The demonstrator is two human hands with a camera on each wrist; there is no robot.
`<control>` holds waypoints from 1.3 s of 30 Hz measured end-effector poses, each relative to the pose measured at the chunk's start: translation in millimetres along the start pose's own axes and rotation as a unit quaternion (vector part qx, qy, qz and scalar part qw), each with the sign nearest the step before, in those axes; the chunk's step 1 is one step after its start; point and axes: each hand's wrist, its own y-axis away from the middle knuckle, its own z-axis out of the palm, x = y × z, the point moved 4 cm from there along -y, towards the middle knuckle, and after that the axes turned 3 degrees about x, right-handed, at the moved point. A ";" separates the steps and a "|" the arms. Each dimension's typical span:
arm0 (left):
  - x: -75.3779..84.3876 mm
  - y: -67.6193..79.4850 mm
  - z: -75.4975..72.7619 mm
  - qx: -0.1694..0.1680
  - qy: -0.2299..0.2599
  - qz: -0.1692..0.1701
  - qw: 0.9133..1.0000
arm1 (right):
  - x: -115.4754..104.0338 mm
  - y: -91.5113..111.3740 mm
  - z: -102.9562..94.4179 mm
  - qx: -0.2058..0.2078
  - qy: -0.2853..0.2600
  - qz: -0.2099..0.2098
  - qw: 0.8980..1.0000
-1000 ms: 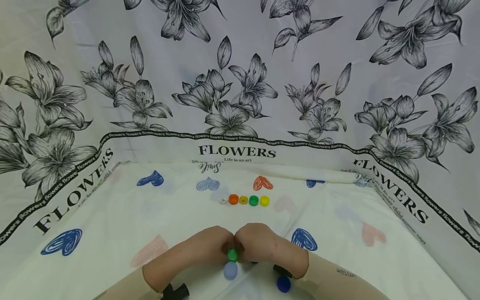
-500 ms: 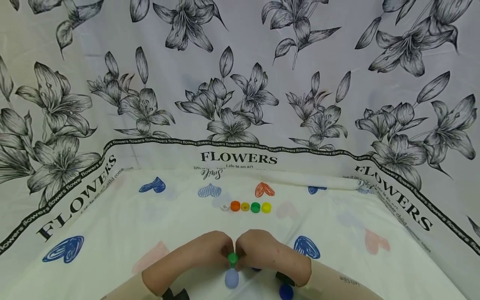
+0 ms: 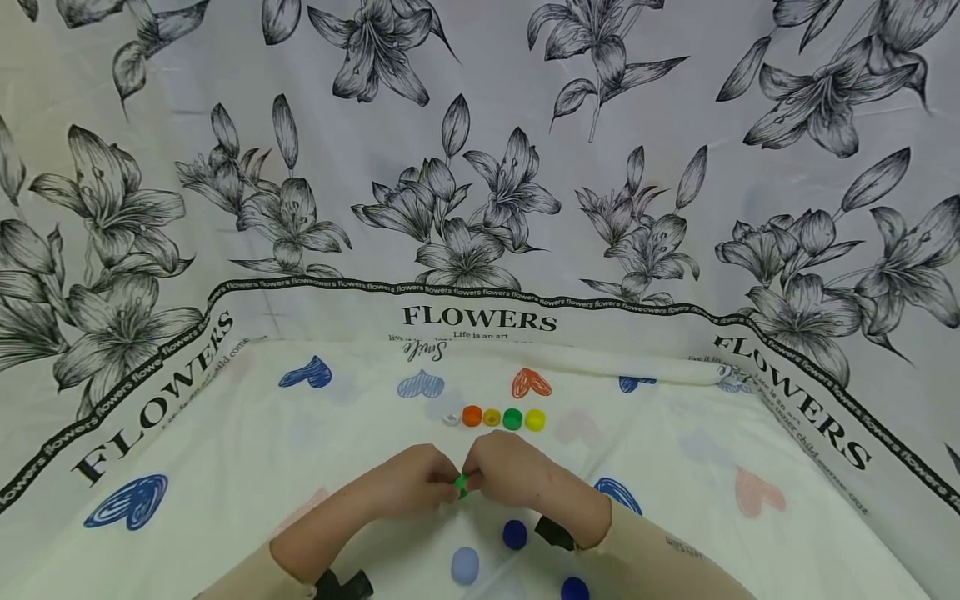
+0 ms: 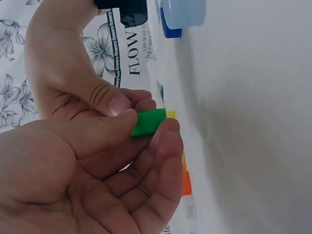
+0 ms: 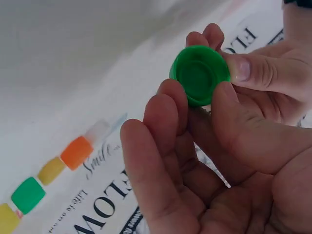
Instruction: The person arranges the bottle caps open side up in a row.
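Both hands meet over the middle of the cloth around one green bottle cap (image 3: pixel 461 486). The left hand (image 3: pixel 412 483) pinches its left side between thumb and fingers. From the other side, the thumb and fingertips of the right hand (image 3: pixel 508 471) pinch it too. In the right wrist view the hollow inside of the green cap (image 5: pixel 196 74) faces the camera, showing an inner ring. Below the hands lie a pale blue cap (image 3: pixel 465 566) and a dark blue cap (image 3: pixel 514 534), with a second dark blue cap (image 3: pixel 575 588) by the right sleeve.
Beyond the hands runs a row of caps: clear (image 3: pixel 451 419), orange (image 3: pixel 472 416), dull yellow (image 3: pixel 491 417), green (image 3: pixel 513 418) and bright yellow (image 3: pixel 535 419). A flower-printed curtain (image 3: pixel 480 242) stands behind the heart-printed cloth (image 3: pixel 225 433).
Both hands have moved away from the body with the green cap, off the pale blue one. The cap has turned in the fingers, and the middle dark blue cap has come into full view.
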 end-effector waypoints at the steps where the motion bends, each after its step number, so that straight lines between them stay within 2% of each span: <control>1: -1.2 -0.3 -1.1 0.008 0.009 -0.005 1.000 | 1.5 -1.7 -1.2 0.005 -0.010 0.001 1.000; 6: -6.0 -3.4 -6.1 0.049 0.047 -0.036 0.997 | 14.1 -6.2 -7.0 0.023 -0.079 0.014 0.997; 11: -8.8 -4.0 -15.2 0.122 0.067 -0.054 0.989 | 26.9 -14.5 -11.7 0.036 -0.153 0.026 0.987; 13: -11.2 -3.4 -17.4 0.146 0.078 -0.064 0.984 | 32.3 -18.0 -10.7 0.036 -0.192 0.040 0.980; 19: -19.5 -4.2 -16.3 0.181 0.114 -0.087 0.973 | 45.4 -23.7 -1.4 0.042 -0.314 0.081 0.945; 22: -22.6 -5.8 -15.7 0.202 0.122 -0.099 0.967 | 49.2 -25.3 1.5 0.046 -0.331 0.091 0.938; 27: -30.1 -8.9 -15.0 0.239 0.133 -0.122 0.954 | 51.4 -26.8 3.0 0.046 -0.328 0.098 0.939; 32: -38.8 -9.1 -15.2 0.266 0.145 -0.153 0.941 | 50.8 -28.1 3.6 0.046 -0.302 0.085 0.948; 35: -42.7 -9.6 -15.6 0.269 0.153 -0.166 0.936 | 50.9 -29.8 5.2 0.037 -0.288 0.078 0.954; 39: -46.3 -11.7 -15.0 0.261 0.157 -0.181 0.935 | 52.5 -30.8 7.7 0.020 -0.279 0.086 0.956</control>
